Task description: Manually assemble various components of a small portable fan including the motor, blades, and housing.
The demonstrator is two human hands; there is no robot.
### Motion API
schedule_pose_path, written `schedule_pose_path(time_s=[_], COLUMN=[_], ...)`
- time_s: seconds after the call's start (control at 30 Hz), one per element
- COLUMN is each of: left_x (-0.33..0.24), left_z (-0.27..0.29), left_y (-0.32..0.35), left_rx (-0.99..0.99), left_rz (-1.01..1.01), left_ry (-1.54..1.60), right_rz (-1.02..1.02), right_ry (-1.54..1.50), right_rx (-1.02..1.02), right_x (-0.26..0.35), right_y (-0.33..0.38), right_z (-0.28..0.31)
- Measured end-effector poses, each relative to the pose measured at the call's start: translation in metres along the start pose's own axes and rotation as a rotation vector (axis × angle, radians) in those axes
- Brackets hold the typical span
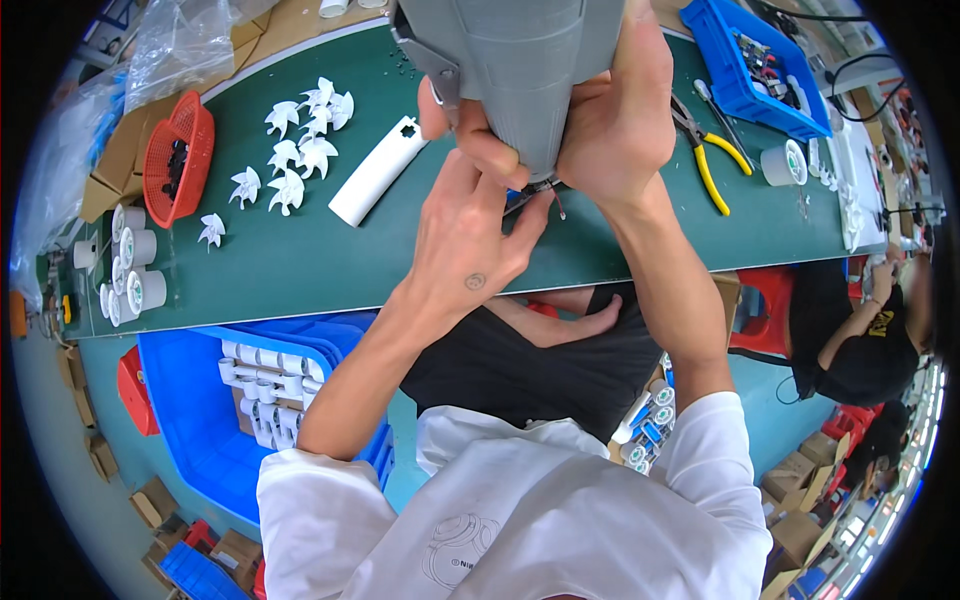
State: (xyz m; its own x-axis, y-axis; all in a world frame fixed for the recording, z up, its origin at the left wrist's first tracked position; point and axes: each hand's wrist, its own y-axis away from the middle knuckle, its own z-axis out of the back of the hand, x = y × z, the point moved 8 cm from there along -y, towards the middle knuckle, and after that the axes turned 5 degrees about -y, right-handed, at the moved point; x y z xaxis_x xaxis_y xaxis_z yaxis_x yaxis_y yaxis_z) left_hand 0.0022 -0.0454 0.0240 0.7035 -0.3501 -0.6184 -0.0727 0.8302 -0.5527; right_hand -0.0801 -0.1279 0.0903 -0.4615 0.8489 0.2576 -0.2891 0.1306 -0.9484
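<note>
A large grey tapered housing (530,90) with a metal latch on its left side fills the top middle, its narrow end pointing down toward me. My right hand (622,130) is closed against the right side of this housing; some of its fingers are hidden behind it. Just left of the narrow end, my left hand (470,215) has its fingers bent and its thumb pressed in from below. A small dark part with thin wires (545,186) shows between the hands, mostly covered. Left of them lies a white tube (378,172) with a notched end.
Several white fan wheels (286,190) and a red basket (180,160) of black parts lie left on the green table (270,270). White round caps (145,290) stand near its corner. At right are yellow-handled pliers (712,160) and a blue bin (765,75). A blue crate (190,400) stands below.
</note>
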Motion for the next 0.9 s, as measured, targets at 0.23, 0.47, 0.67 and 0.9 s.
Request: schedule_pose_path(time_s=[0.23, 0.47, 0.67, 0.9], left_x=[0.001, 0.0, -0.003, -0.003], left_z=[-0.002, 0.001, -0.002, 0.003], left_y=[-0.001, 0.001, -0.001, -0.001], left_rx=[0.033, 0.017, 0.027, -0.017], left_rz=[0.016, 0.006, -0.015, -0.024], left_ry=[-0.004, -0.004, -0.005, 0.036], right_rz=[0.48, -0.662, -0.415, -0.759], right_ry=[0.137, -0.02, -0.243, 0.012], right_rx=[-0.11, -0.097, -0.043, -0.011], right_x=[-0.022, 0.007, -0.025, -0.002], right_y=[0.03, -0.006, -0.007, -0.006], right_z=[0.006, -0.002, 0.002, 0.0])
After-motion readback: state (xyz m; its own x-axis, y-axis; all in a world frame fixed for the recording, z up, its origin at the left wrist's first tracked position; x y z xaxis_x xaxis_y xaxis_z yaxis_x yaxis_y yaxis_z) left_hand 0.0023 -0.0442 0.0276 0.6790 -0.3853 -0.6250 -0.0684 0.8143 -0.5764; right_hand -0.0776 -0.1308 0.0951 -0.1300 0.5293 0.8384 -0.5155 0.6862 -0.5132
